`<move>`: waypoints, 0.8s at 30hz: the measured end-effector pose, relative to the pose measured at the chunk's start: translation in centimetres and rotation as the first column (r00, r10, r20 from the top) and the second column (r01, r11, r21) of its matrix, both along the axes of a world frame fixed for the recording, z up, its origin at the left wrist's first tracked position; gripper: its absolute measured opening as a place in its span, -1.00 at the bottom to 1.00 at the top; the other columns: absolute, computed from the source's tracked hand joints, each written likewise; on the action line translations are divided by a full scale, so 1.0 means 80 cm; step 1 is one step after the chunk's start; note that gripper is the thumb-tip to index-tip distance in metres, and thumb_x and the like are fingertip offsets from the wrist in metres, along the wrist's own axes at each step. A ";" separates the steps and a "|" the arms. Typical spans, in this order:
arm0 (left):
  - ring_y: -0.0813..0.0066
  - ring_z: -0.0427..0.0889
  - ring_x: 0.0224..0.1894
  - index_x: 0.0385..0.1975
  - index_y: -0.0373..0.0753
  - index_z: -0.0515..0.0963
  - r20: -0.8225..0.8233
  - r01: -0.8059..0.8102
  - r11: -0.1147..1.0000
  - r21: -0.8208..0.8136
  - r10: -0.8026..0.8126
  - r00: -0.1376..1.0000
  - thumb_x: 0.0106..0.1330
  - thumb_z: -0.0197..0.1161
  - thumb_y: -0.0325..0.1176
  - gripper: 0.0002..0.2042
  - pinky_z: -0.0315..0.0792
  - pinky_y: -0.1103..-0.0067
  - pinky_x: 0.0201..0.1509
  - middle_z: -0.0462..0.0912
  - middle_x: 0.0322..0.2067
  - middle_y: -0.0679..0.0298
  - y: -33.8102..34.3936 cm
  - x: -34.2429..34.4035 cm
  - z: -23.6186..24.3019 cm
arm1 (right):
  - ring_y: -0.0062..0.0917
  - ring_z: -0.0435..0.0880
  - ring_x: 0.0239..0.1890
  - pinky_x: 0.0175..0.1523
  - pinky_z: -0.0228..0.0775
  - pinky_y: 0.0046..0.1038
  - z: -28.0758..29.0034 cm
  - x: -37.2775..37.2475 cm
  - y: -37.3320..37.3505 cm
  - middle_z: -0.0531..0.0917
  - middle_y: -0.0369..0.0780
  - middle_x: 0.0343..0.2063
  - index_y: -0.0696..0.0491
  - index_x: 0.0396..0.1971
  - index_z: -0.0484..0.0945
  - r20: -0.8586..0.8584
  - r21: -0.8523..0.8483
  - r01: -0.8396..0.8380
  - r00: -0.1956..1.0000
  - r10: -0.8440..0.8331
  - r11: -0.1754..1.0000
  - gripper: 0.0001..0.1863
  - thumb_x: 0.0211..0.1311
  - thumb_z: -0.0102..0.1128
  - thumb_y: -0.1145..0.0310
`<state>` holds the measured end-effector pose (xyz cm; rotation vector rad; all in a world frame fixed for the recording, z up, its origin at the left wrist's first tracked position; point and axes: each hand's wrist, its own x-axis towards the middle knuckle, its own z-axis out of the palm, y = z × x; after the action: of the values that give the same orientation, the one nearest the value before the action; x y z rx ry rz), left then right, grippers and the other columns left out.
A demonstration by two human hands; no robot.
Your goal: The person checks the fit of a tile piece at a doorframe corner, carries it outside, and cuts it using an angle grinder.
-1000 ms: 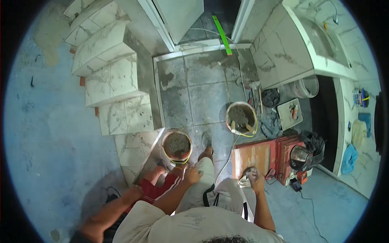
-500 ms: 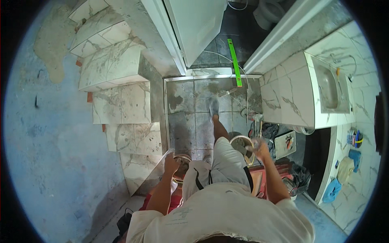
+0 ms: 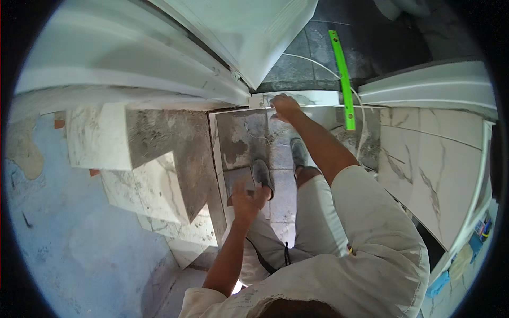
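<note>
Home under renovation: spirit level (image 3: pixel 342 80), smeared floor tiles (image 3: pixel 239 132), marbled steps (image 3: pixel 152 183).

1. The right hand (image 3: pixel 285 107) moved from over the right bucket to the far marble threshold (image 3: pixel 321 98); contact was unclear.
2. The left hand (image 3: pixel 247 201), blurred, went from over the left bucket to near the left shoe (image 3: pixel 261 174).
3. The left shoe came farther forward, near the right shoe (image 3: pixel 299 152).
</note>
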<state>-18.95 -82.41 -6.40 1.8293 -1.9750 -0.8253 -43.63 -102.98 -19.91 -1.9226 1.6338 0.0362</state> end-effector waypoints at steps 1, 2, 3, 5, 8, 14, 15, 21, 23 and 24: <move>-0.12 0.49 0.04 0.02 -0.36 0.46 -0.040 0.039 0.999 0.003 -0.039 0.998 0.15 0.34 -0.29 -0.54 0.36 0.20 0.15 0.52 -0.01 -0.11 -0.021 -0.016 -0.021 | -0.27 0.52 0.08 0.20 0.35 -0.28 -0.029 0.010 -0.023 0.61 -0.17 -0.09 0.05 -0.19 0.58 -0.023 -0.010 -0.050 0.999 0.049 0.999 -0.48 -0.14 0.53 0.08; -0.09 0.49 0.04 0.05 -0.34 0.45 -0.118 0.118 0.993 0.025 -0.115 0.986 0.15 0.34 -0.29 -0.53 0.36 0.21 0.14 0.52 -0.01 -0.08 -0.045 -0.046 -0.040 | -0.28 0.48 0.12 0.21 0.34 -0.27 -0.083 -0.002 -0.035 0.60 -0.20 -0.07 0.05 -0.16 0.57 -0.033 -0.070 -0.082 0.996 0.080 0.994 -0.44 -0.12 0.50 0.03; -0.06 0.49 0.04 0.07 -0.31 0.44 -0.177 0.180 0.983 0.039 -0.170 0.969 0.15 0.34 -0.29 -0.52 0.36 0.22 0.14 0.53 -0.01 -0.06 -0.069 -0.066 -0.055 | -0.28 0.48 0.12 0.21 0.34 -0.27 -0.115 0.004 -0.049 0.60 -0.20 -0.07 0.05 -0.16 0.57 -0.027 -0.074 -0.085 0.996 0.083 0.994 -0.44 -0.12 0.50 0.03; 0.00 0.51 0.01 0.10 -0.29 0.42 -0.148 0.339 0.925 0.171 -0.317 0.937 0.16 0.33 -0.32 -0.51 0.36 0.25 0.15 0.53 -0.02 0.00 -0.099 -0.096 -0.079 | -0.26 0.45 0.13 0.20 0.34 -0.24 -0.160 0.021 -0.065 0.56 -0.18 -0.01 0.03 -0.02 0.50 -0.124 -0.179 -0.221 0.972 0.201 0.959 -0.35 -0.07 0.45 -0.04; -0.01 0.55 -0.02 0.18 -0.29 0.34 -0.221 0.605 0.791 -0.096 -0.609 0.761 0.20 0.34 -0.32 -0.45 0.41 0.21 0.11 0.50 -0.01 -0.05 -0.125 -0.114 -0.123 | -0.26 0.42 0.14 0.22 0.28 -0.24 -0.206 0.030 -0.079 0.54 -0.18 0.00 0.08 0.02 0.46 -0.139 -0.278 -0.235 0.969 0.203 0.931 -0.26 -0.11 0.47 -0.06; 0.12 0.57 -0.03 0.09 -0.31 0.45 -0.309 0.733 0.656 -0.182 -0.746 0.591 0.13 0.30 -0.32 -0.50 0.47 0.32 0.08 0.51 -0.02 0.00 -0.118 -0.098 -0.120 | -0.23 0.45 0.08 0.17 0.28 -0.19 -0.246 0.030 -0.088 0.56 -0.12 -0.08 0.13 -0.02 0.40 -0.129 -0.246 -0.246 0.967 0.219 0.938 -0.22 -0.15 0.48 -0.09; 0.12 0.57 -0.03 0.09 -0.31 0.45 -0.316 0.726 0.661 -0.188 -0.741 0.593 0.13 0.30 -0.32 -0.50 0.47 0.32 0.08 0.51 -0.02 0.00 -0.115 -0.092 -0.116 | -0.22 0.46 0.07 0.16 0.28 -0.18 -0.246 0.034 -0.088 0.57 -0.11 -0.09 0.12 -0.02 0.39 -0.138 -0.247 -0.235 0.969 0.206 0.940 -0.23 -0.13 0.48 -0.07; 0.21 0.57 -0.04 0.04 -0.29 0.50 -0.383 0.658 0.683 -0.319 -0.727 0.569 0.14 0.20 -0.30 -0.57 0.49 0.34 0.07 0.52 -0.05 0.07 -0.083 -0.067 -0.101 | -0.20 0.50 0.06 0.16 0.26 -0.14 -0.264 0.040 -0.092 0.59 -0.09 -0.08 0.06 0.03 0.36 -0.082 -0.266 -0.207 0.978 0.192 0.941 -0.31 -0.08 0.44 0.07; 0.23 0.56 -0.02 0.02 -0.29 0.52 -0.337 0.664 0.687 -0.297 -0.725 0.600 0.15 0.15 -0.30 -0.59 0.48 0.35 0.09 0.52 -0.05 0.08 -0.078 -0.057 -0.101 | -0.18 0.51 0.07 0.16 0.24 -0.14 -0.267 0.044 -0.092 0.60 -0.09 -0.07 0.06 -0.01 0.36 -0.095 -0.241 -0.218 0.975 0.201 0.946 -0.32 -0.08 0.44 0.06; 0.23 0.56 -0.02 0.02 -0.29 0.52 -0.340 0.655 0.693 -0.300 -0.719 0.605 0.15 0.15 -0.30 -0.59 0.48 0.35 0.09 0.52 -0.05 0.08 -0.077 -0.051 -0.100 | -0.18 0.51 0.07 0.16 0.24 -0.14 -0.268 0.045 -0.095 0.60 -0.09 -0.07 0.06 -0.01 0.36 -0.100 -0.240 -0.229 0.973 0.210 0.943 -0.32 -0.08 0.44 0.06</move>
<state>-23.07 -88.60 -14.43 0.6323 -2.3334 -1.1335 -40.05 -110.58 -41.36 -2.3160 1.5211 -0.0107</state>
